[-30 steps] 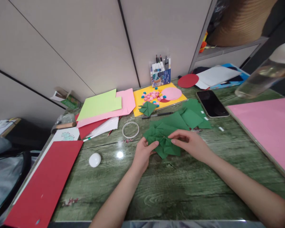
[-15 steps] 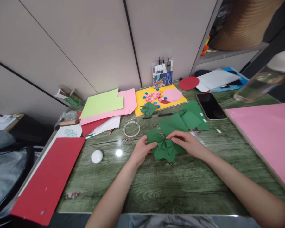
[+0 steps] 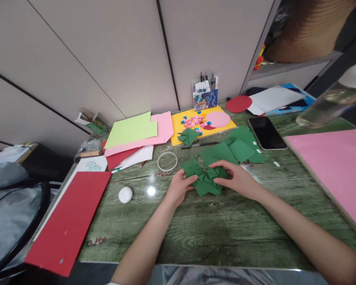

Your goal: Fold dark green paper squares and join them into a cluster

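A folded green paper piece (image 3: 207, 186) with pointed edges lies between my hands, just over the table. My left hand (image 3: 179, 187) pinches its left side, thumb on top and the other fingers underneath. At its right side is my right hand (image 3: 240, 180), index finger and thumb curved around the folded part. Behind the piece, flat green paper sheets (image 3: 241, 149) overlap on the table. A smaller folded green piece (image 3: 188, 136) rests at the front edge of a yellow sheet (image 3: 175, 128), near a black pen (image 3: 200, 145).
Left are a red sheet (image 3: 68, 217), a white round object (image 3: 125, 194) and a ring-shaped roll (image 3: 167, 161). A phone (image 3: 267, 133), a clear bottle (image 3: 323, 103) and a pink board (image 3: 335, 166) stand or lie right. Pink and blue pom-pom-like bits (image 3: 192, 122) sit behind.
My right hand's thumb and index finger have spread apart around the right side of the folded green paper. The left hand keeps its pinch. The view has shifted slightly.
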The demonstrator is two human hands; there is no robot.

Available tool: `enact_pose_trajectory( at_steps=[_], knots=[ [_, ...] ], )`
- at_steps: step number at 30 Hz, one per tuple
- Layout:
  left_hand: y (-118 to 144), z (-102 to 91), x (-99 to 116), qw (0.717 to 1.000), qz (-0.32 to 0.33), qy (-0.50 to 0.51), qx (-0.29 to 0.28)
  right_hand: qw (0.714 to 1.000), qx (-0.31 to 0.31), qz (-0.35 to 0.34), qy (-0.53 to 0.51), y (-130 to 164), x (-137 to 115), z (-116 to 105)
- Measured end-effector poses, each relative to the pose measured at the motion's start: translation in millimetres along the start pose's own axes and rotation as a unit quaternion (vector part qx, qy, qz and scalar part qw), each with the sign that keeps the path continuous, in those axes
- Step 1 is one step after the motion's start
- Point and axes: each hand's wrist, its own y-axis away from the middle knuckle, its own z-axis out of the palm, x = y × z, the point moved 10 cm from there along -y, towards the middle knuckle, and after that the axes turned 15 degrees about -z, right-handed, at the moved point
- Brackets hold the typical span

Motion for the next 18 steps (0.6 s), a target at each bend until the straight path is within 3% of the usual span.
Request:
enact_pose_trajectory(
  at_steps=[16,18],
  knots=[
    [0.1,1.3,1.7,0.999,0.042,0.031,-0.012,0.997,0.025,-0.011,0.067,0.1,4.0,-2.2],
    [-3.3,0.8,-0.4,0.999,0.037,0.027,-0.017,0.997,0.051,-0.033,0.055,-2.1,0.2,-6.3]
  ],
)
